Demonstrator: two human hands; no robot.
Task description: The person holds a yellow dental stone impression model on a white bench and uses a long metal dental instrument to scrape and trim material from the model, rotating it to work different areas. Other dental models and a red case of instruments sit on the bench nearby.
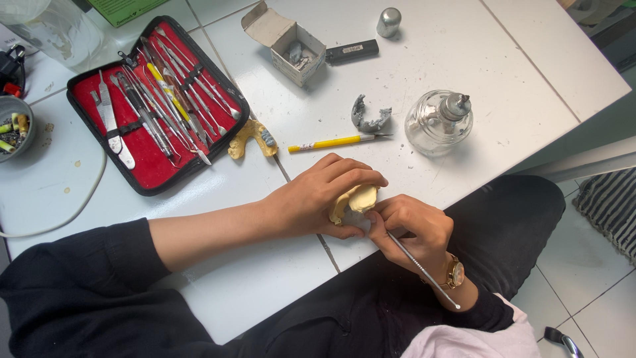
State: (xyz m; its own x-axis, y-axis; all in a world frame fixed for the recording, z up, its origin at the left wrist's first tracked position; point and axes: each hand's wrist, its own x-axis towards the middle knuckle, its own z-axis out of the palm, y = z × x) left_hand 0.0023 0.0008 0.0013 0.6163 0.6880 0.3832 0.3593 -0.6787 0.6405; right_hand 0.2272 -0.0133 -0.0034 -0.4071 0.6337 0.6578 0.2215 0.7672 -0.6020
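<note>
**Both hands on a yellow cast at the desk edge**

Head view: I look down at my own two hands meeting at the near edge of the white desk (464,59). My left hand (318,199) is clenched around a pale yellow dental cast (356,200), fingers arched over its top and thumb pressed in beneath, so only part of the cast shows between them. My right hand (414,229) has its grip closed on a thin metal instrument (424,270), held like a pen; the working end is hidden where my fingertips touch the cast, and the long handle runs back past my wrist, over a gold wristwatch (455,272). Both sleeves are black, and my dark-trousered lap lies just below the desk edge.

Farther up the desk, just beyond my left hand, lies a yellow-handled blade (331,142), and near its tip a small grey arch-shaped cast (368,118). To the right of that stands a glass spirit burner (438,122) with a metal cap. To the left of the knife rests a second yellow arch piece (252,137), touching the corner of an open black case (156,106) with red lining, full of steel hand tools in loops. Behind them sit an open cardboard box (288,43), a black lighter (352,50) just beside it, and a small metal cap (389,21). At the far left edge a grey bowl (14,126) holds small bits.
</note>
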